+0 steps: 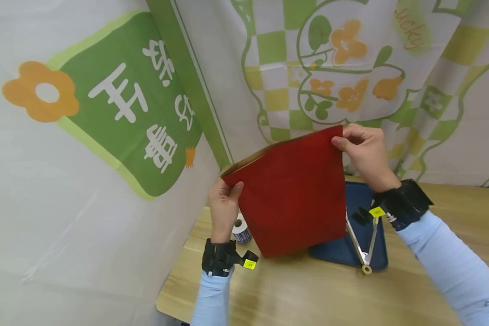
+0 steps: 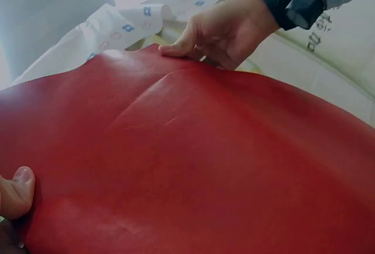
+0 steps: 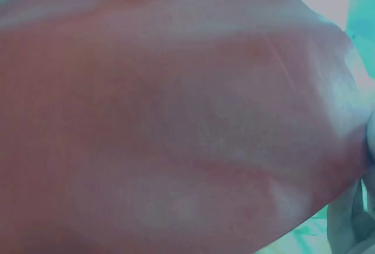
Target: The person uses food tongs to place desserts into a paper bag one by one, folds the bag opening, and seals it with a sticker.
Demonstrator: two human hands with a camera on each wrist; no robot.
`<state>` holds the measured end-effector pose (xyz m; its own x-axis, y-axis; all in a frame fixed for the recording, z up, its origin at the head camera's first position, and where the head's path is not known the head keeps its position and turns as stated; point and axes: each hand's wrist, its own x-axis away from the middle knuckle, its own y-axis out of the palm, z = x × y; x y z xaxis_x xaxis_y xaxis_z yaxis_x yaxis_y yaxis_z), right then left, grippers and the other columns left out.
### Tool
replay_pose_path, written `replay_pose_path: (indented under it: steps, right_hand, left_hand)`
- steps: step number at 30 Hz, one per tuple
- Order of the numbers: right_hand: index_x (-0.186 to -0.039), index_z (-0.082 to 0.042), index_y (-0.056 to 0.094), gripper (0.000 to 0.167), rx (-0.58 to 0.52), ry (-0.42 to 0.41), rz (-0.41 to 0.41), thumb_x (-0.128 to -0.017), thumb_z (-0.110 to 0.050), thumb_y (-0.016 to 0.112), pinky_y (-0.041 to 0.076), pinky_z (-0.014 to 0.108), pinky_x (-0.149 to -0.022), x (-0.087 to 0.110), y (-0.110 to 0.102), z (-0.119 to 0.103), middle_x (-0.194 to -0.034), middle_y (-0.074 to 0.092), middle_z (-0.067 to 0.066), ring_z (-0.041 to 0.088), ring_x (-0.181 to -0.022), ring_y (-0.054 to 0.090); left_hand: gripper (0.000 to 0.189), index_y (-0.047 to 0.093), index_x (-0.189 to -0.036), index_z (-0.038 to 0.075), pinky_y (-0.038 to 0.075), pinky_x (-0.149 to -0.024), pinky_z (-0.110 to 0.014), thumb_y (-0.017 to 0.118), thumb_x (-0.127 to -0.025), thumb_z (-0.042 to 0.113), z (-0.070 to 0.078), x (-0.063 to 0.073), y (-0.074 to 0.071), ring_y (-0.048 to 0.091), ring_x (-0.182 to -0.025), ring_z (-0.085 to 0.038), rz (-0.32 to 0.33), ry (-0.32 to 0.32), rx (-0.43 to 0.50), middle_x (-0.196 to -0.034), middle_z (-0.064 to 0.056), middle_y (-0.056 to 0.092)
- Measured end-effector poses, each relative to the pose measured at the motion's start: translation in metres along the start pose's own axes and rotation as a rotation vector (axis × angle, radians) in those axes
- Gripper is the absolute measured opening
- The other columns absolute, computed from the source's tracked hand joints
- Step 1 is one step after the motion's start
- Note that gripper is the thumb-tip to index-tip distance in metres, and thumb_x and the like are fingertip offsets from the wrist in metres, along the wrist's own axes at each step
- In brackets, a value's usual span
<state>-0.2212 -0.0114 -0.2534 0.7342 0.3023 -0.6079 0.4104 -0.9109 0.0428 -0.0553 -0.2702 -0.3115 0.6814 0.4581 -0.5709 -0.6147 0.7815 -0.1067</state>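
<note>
A red paper bag [image 1: 293, 194] with a brown inside hangs tilted between both hands, above the table. At its upper left corner, my left hand [image 1: 223, 206] pinches the edge, thumb on the red front. My right hand [image 1: 366, 154] grips the upper right corner, higher than the left, with the thumb in front and the fingers behind. The top edge is slightly parted and shows brown paper. Across the left wrist view, the red surface [image 2: 193, 143] is creased and a little shiny. It fills most of the right wrist view as well.
Behind the bag, a dark blue tray [image 1: 330, 254] lies on the wooden table [image 1: 309, 294], with metal tongs [image 1: 366, 258] on it. A white paper roll [image 1: 242, 228] stands near my left hand. Printed cloth walls [image 1: 269, 104] rise at the left and back.
</note>
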Motion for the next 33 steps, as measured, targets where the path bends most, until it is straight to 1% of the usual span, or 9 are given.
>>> replay_pose_path:
  steps: [8,14,18,21,23,26,29,31,33]
  right_hand:
    - [-0.070,0.007,0.064,0.016,0.315,-0.019,0.125,-0.084,0.009,0.071,0.033,0.021,-0.056,0.045,-0.019,-0.038,-0.063,0.051,-0.008,0.009,-0.057,0.040]
    - [-0.072,0.008,0.064,0.014,0.379,0.028,0.163,-0.083,0.010,0.071,0.032,0.022,-0.054,0.077,-0.032,-0.041,-0.064,0.052,-0.009,0.009,-0.058,0.038]
    - [-0.075,0.006,0.066,0.011,0.437,0.085,0.186,-0.084,0.008,0.072,0.038,0.017,-0.057,0.102,-0.041,-0.035,-0.068,0.057,-0.011,0.006,-0.061,0.046]
    - [-0.077,0.008,0.067,0.008,0.410,0.051,0.218,-0.083,0.013,0.070,0.043,0.012,-0.062,0.120,-0.046,-0.026,-0.071,0.060,-0.010,0.004,-0.065,0.053]
    - [-0.079,0.010,0.066,0.008,0.337,-0.001,0.234,-0.082,0.017,0.068,0.045,0.011,-0.064,0.130,-0.047,-0.020,-0.073,0.060,-0.008,0.003,-0.068,0.054]
    - [-0.090,0.015,0.065,0.012,0.176,-0.082,0.148,-0.079,0.021,0.068,0.049,0.012,-0.073,0.143,-0.048,-0.014,-0.084,0.064,-0.001,0.007,-0.077,0.059]
    - [-0.114,0.014,0.059,0.039,0.075,-0.027,-0.038,-0.077,0.022,0.069,0.050,0.012,-0.086,0.154,-0.049,-0.015,-0.107,0.065,0.001,0.008,-0.097,0.062]
    - [-0.129,0.009,0.050,0.061,0.120,0.051,-0.160,-0.074,0.022,0.072,0.048,0.012,-0.093,0.158,-0.050,-0.017,-0.122,0.062,-0.001,0.007,-0.110,0.060]
    - [-0.137,0.001,0.046,0.072,0.227,0.144,-0.234,-0.074,0.018,0.075,0.045,0.009,-0.093,0.160,-0.051,-0.020,-0.127,0.058,-0.008,0.002,-0.114,0.056]
  left_hand:
    - [0.015,0.069,-0.100,-0.013,0.054,-0.071,-0.023,0.062,-0.088,-0.010,0.012,0.003,0.009,0.068,-0.080,-0.001,-0.136,0.010,0.107,-0.093,-0.031,0.071]
    - [0.016,0.069,-0.103,-0.010,0.056,-0.076,-0.026,0.061,-0.090,-0.007,0.006,0.017,0.020,0.069,-0.085,-0.004,-0.255,-0.012,0.137,-0.097,-0.028,0.072]
    - [0.013,0.069,-0.101,-0.010,0.055,-0.075,-0.026,0.062,-0.090,-0.007,-0.004,0.031,0.028,0.068,-0.085,-0.003,-0.322,-0.043,0.154,-0.095,-0.028,0.072]
    - [0.012,0.069,-0.100,-0.010,0.054,-0.071,-0.024,0.064,-0.090,-0.004,-0.010,0.040,0.032,0.066,-0.081,0.000,-0.342,-0.042,0.128,-0.092,-0.028,0.072]
    - [0.013,0.069,-0.100,-0.009,0.053,-0.069,-0.023,0.065,-0.090,-0.003,-0.012,0.044,0.033,0.064,-0.079,0.001,-0.335,-0.030,0.109,-0.091,-0.027,0.073]
    - [0.012,0.070,-0.097,-0.010,0.050,-0.064,-0.022,0.066,-0.089,-0.003,-0.012,0.048,0.033,0.060,-0.073,0.002,-0.305,-0.012,0.095,-0.085,-0.027,0.072]
    - [0.009,0.069,-0.093,-0.012,0.047,-0.061,-0.021,0.066,-0.087,-0.006,-0.012,0.052,0.030,0.056,-0.068,0.002,-0.281,0.004,0.088,-0.078,-0.027,0.070]
    - [0.008,0.069,-0.091,-0.012,0.046,-0.059,-0.021,0.066,-0.086,-0.008,-0.012,0.053,0.028,0.054,-0.066,0.003,-0.279,0.017,0.087,-0.076,-0.027,0.069]
    - [0.007,0.069,-0.091,-0.013,0.046,-0.058,-0.021,0.066,-0.085,-0.009,-0.012,0.053,0.026,0.054,-0.067,0.004,-0.282,0.034,0.085,-0.076,-0.027,0.069]
